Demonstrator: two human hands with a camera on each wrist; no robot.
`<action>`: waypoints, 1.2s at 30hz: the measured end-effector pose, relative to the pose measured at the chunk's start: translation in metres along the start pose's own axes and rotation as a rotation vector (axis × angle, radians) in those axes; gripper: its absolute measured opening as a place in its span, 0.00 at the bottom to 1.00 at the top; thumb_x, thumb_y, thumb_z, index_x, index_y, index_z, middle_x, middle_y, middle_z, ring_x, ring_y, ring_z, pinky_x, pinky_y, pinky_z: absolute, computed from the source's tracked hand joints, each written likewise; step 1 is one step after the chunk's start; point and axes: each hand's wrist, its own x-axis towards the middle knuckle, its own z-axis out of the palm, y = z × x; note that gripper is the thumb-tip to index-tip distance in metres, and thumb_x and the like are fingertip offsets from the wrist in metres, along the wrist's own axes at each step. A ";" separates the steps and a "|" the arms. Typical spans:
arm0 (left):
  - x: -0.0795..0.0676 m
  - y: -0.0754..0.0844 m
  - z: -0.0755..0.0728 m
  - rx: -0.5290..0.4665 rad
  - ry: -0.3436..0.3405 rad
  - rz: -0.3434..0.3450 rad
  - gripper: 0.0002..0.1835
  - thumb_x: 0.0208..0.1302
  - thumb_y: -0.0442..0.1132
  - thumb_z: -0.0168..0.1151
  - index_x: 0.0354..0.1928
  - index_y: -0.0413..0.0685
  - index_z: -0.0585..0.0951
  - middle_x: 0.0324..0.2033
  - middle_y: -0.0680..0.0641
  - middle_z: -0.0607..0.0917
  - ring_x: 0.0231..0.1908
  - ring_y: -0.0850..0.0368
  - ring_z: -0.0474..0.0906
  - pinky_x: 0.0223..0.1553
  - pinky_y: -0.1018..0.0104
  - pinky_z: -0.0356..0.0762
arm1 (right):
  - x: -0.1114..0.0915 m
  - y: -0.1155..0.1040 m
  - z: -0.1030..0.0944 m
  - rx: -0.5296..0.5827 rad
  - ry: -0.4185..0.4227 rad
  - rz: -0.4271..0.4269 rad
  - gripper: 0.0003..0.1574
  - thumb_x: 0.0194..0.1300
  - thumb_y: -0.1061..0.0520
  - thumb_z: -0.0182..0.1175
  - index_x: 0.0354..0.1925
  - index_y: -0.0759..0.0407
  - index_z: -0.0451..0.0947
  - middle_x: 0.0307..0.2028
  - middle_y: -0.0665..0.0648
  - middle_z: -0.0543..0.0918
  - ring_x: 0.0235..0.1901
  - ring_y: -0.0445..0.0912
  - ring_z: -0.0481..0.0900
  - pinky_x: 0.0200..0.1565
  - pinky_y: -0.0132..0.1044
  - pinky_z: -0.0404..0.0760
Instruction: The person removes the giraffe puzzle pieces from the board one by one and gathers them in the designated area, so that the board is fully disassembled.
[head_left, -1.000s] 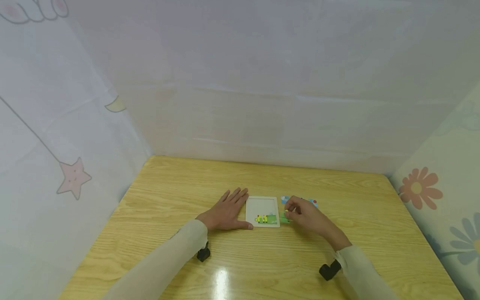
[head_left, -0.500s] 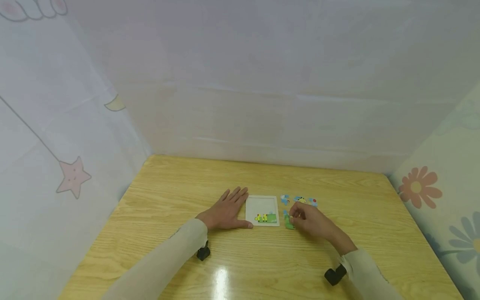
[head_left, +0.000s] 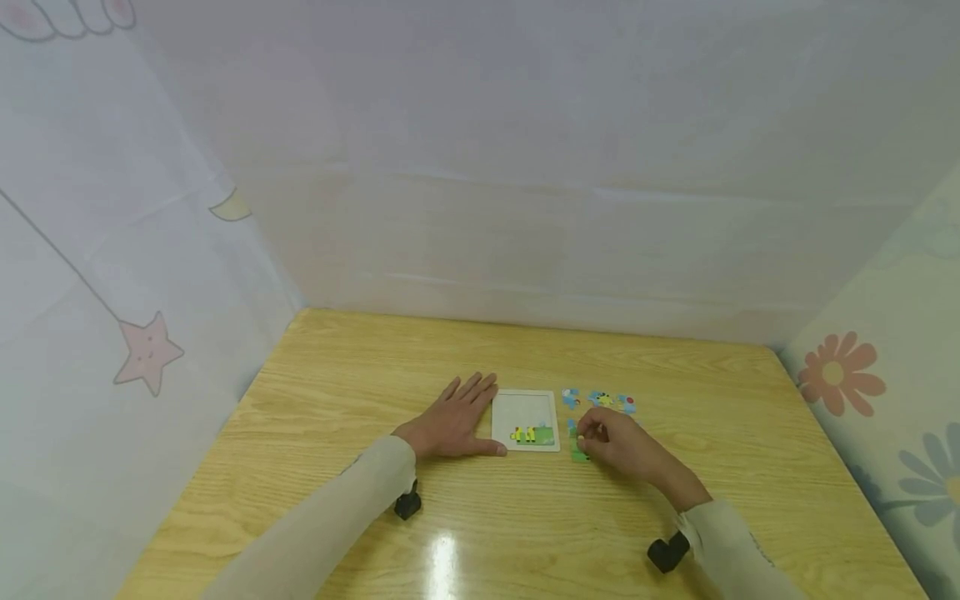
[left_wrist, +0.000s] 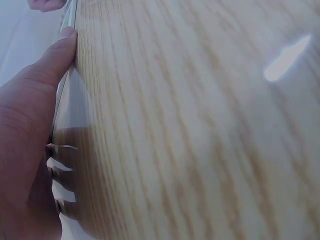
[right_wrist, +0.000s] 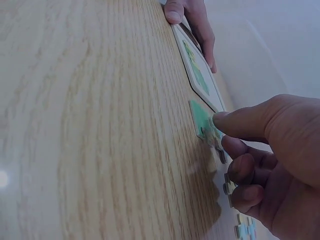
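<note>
A white puzzle frame (head_left: 517, 412) lies on the table, with green and yellow puzzle pieces (head_left: 534, 436) joined along the bottom right of its inside. My left hand (head_left: 453, 427) lies flat with fingers spread at the frame's left side, the thumb at its lower left corner. To the right of the frame, my right hand (head_left: 622, 446) has its fingers curled, with thumb and index finger pinching a green puzzle piece (right_wrist: 201, 119) low at the table. Part of that piece is hidden behind the fingertips. In the left wrist view, the left thumb (left_wrist: 52, 60) rests along the frame's edge.
Behind the right hand lie several loose puzzle pieces, among them a blue one (head_left: 571, 398), a blue and yellow one (head_left: 601, 399) and one with a red spot (head_left: 627, 404). The wooden table (head_left: 360, 358) ends at a pale cloth backdrop (head_left: 480, 250).
My right hand has moved a little to the right and nearer me with the green piece, away from the frame. The piece was turned and now sits straighter. My left hand stays put.
</note>
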 end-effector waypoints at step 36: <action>0.001 -0.001 0.003 0.004 0.002 -0.015 0.61 0.68 0.79 0.55 0.87 0.44 0.49 0.88 0.46 0.44 0.88 0.43 0.39 0.87 0.38 0.39 | 0.057 -0.042 0.031 -0.151 -0.086 -0.044 0.12 0.71 0.55 0.72 0.50 0.55 0.84 0.47 0.52 0.84 0.46 0.42 0.80 0.50 0.39 0.83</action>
